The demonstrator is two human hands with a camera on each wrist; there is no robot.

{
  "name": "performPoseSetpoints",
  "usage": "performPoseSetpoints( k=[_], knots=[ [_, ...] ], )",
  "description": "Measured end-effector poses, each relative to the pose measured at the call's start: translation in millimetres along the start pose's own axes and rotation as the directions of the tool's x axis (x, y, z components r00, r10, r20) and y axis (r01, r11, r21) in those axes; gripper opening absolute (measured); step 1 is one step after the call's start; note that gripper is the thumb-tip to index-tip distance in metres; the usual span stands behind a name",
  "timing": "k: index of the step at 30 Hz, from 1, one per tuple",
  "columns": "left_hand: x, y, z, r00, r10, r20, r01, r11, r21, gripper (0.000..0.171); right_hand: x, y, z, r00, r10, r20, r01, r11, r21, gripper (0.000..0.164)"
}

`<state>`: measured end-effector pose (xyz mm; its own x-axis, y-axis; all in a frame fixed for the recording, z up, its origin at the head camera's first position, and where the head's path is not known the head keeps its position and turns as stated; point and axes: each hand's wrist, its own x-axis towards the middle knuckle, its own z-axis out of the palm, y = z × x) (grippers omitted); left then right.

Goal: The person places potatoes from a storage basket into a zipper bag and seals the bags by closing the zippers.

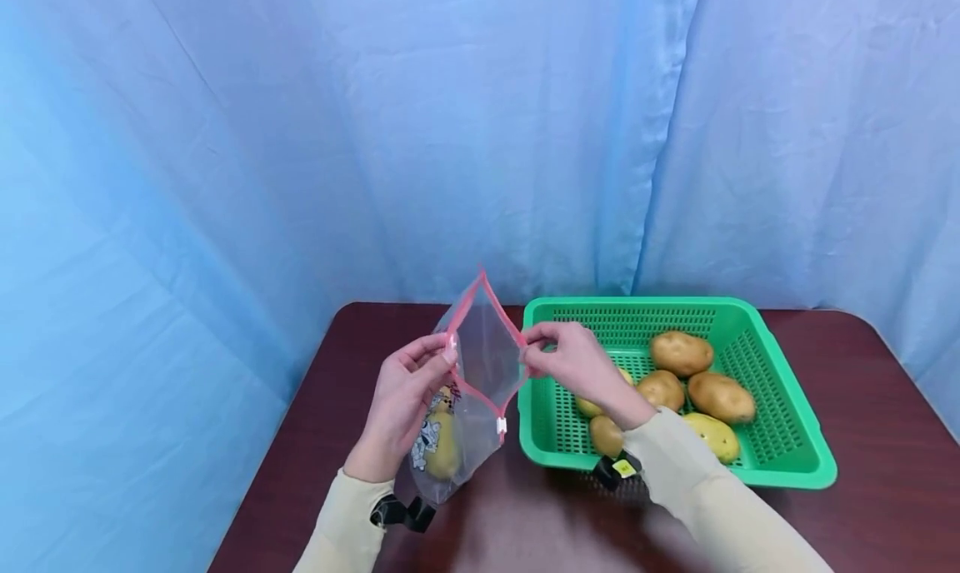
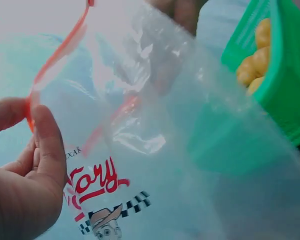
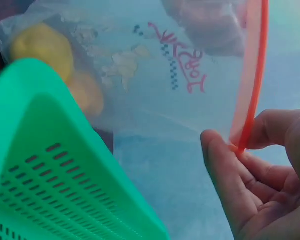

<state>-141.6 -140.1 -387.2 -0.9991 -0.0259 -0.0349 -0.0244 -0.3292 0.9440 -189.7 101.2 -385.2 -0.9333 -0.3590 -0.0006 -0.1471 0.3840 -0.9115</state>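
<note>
A clear zip bag [image 1: 480, 423] with a pink-red seal and a white slider [image 1: 501, 426] hangs between my hands, its mouth spread wide. My left hand [image 1: 408, 394] pinches the left edge of the seal between thumb and fingers. On the opposite edge, my right hand [image 1: 573, 361] pinches the seal, beside the basket's left part. Low in the bag lies a yellow mango [image 1: 444, 448]; the right wrist view shows the mango [image 3: 42, 50] and a browner roundish item [image 3: 86, 95] through the plastic. Cartoon figures and red lettering [image 2: 97, 177] are printed on the bag.
Right of the bag, a green perforated basket [image 1: 806, 440] holds several potatoes [image 1: 722, 396] and a yellow mango [image 1: 712, 436]; my right forearm crosses over it. Both stand on a dark red-brown table [image 1: 300, 473]. Blue curtains [image 1: 465, 140] hang behind.
</note>
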Motion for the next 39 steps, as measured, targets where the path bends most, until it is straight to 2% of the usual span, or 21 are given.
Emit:
performPoseSetpoints(
  k=[3, 6, 12, 16, 21, 24, 28, 31, 39],
  knots=[
    [-5.7, -8.0, 2.0, 0.999, -0.029, 0.043, 0.027, 0.999, 0.043, 0.024, -6.0, 4.1, -2.3, 1.000, 0.007, 0.001, -0.007, 0.999, 0.038, 0.025],
    [-8.7, -15.5, 3.2, 0.997, -0.035, 0.065, 0.029, 0.996, 0.080, 0.018, -12.6, 8.0, -4.0, 1.000, 0.025, 0.001, -0.025, 0.996, 0.089, 0.024],
    [-10.3, -24.1, 4.4, 0.999, 0.015, 0.033, -0.017, 0.998, 0.062, 0.010, -20.0, 12.6, -11.1, 0.999, 0.005, 0.041, -0.009, 0.996, 0.089, 0.027],
    [-14.4, -30.5, 5.9, 1.000, 0.004, 0.018, -0.005, 0.999, 0.049, 0.010, -26.3, 17.0, -21.0, 0.997, -0.045, 0.070, 0.047, 0.999, -0.019, 0.034],
    [-19.0, -35.1, 8.7, 1.000, 0.003, 0.024, -0.003, 1.000, 0.001, 0.009, -34.3, 22.3, -41.4, 0.993, -0.095, 0.067, 0.105, 0.982, -0.159, 0.039],
    [-20.1, -36.2, 10.3, 1.000, 0.003, 0.025, -0.002, 0.999, -0.032, 0.010, -36.9, 24.2, -56.3, 0.990, -0.115, 0.078, 0.130, 0.964, -0.232, 0.041],
    [-19.5, -36.8, 11.0, 1.000, 0.002, 0.024, -0.001, 0.998, -0.056, 0.013, -34.2, 27.5, -74.8, 0.984, -0.135, 0.118, 0.168, 0.921, -0.350, 0.045],
    [-18.5, -37.2, 10.5, 1.000, 0.009, 0.030, -0.007, 0.998, -0.065, 0.014, -26.8, 31.8, -85.3, 0.975, -0.144, 0.168, 0.200, 0.896, -0.396, 0.049],
    [-19.8, -41.1, 7.8, 0.999, -0.001, 0.047, 0.004, 0.998, -0.068, 0.014, -8.9, 50.3, -97.4, 0.952, -0.119, 0.283, 0.240, 0.865, -0.440, 0.056]
  ],
)
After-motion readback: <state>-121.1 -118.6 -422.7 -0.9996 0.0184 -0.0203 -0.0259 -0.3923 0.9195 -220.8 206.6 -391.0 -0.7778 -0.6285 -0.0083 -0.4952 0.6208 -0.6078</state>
